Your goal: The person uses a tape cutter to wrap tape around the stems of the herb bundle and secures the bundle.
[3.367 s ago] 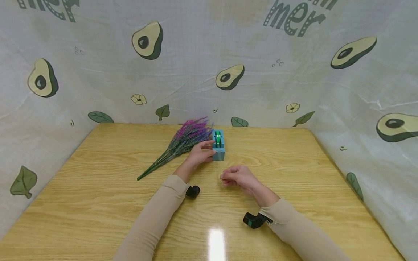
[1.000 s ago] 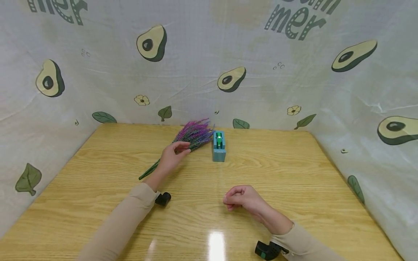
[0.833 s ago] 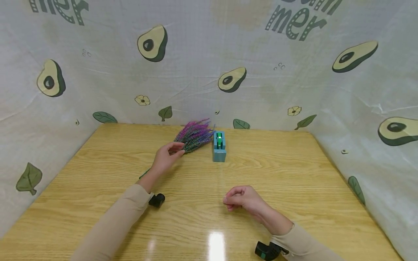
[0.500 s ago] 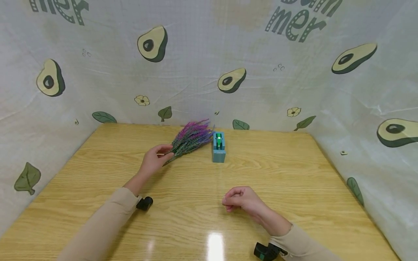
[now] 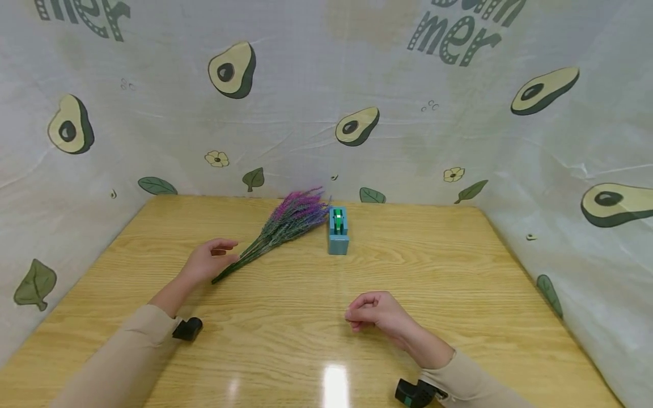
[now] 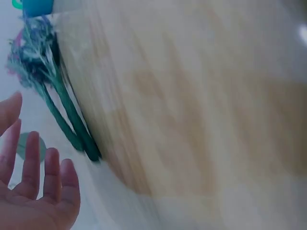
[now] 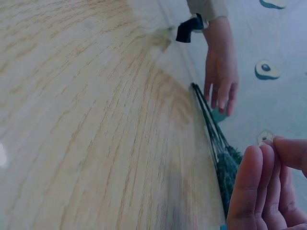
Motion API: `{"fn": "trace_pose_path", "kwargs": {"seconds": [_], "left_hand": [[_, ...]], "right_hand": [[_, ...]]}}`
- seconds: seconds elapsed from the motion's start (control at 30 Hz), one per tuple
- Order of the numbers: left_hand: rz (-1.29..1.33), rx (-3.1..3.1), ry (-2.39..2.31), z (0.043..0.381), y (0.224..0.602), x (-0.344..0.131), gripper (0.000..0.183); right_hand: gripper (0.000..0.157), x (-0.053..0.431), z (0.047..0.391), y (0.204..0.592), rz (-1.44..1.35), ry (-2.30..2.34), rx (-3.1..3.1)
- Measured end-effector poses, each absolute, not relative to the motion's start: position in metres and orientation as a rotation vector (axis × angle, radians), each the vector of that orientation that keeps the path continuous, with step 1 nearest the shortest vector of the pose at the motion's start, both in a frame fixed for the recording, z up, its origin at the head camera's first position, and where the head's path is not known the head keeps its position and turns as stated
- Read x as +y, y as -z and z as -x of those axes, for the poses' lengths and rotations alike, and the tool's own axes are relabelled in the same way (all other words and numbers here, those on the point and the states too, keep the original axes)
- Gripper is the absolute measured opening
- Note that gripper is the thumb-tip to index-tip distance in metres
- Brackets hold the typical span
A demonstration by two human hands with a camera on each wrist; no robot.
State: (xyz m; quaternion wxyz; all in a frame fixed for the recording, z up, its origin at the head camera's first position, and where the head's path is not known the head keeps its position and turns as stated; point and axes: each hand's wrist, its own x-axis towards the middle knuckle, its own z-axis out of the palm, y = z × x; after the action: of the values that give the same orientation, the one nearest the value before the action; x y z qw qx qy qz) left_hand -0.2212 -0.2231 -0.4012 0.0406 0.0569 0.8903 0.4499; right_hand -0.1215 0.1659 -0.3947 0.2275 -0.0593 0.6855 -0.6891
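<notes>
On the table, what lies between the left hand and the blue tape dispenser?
A bunch of lavender-like flowers lies there, as the head view shows: its green stems are nearest the left hand, and its purple heads reach toward the blue tape dispenser.

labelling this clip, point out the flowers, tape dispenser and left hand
Flowers (image 5: 278, 231), head view: green middle of the bunch
Tape dispenser (image 5: 339, 241), head view: blue front block
Left hand (image 5: 206, 263), head view: back of the hand
</notes>
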Motion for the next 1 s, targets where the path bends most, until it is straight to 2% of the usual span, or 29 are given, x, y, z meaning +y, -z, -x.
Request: {"fn": "trace_pose_path", "kwargs": {"seconds": [0.47, 1.0], "left_hand": [[-0.196, 2.682, -1.230, 0.210, 0.405, -0.240, 0.053], [-0.359, 2.700, -1.170, 0.214, 0.406, -0.238, 0.034]], "right_hand": [[0.007, 0.165, 0.121, 0.396, 0.169, 1.883, 1.880], [0.007, 0.164, 0.121, 0.395, 0.175, 1.886, 1.876]]}}
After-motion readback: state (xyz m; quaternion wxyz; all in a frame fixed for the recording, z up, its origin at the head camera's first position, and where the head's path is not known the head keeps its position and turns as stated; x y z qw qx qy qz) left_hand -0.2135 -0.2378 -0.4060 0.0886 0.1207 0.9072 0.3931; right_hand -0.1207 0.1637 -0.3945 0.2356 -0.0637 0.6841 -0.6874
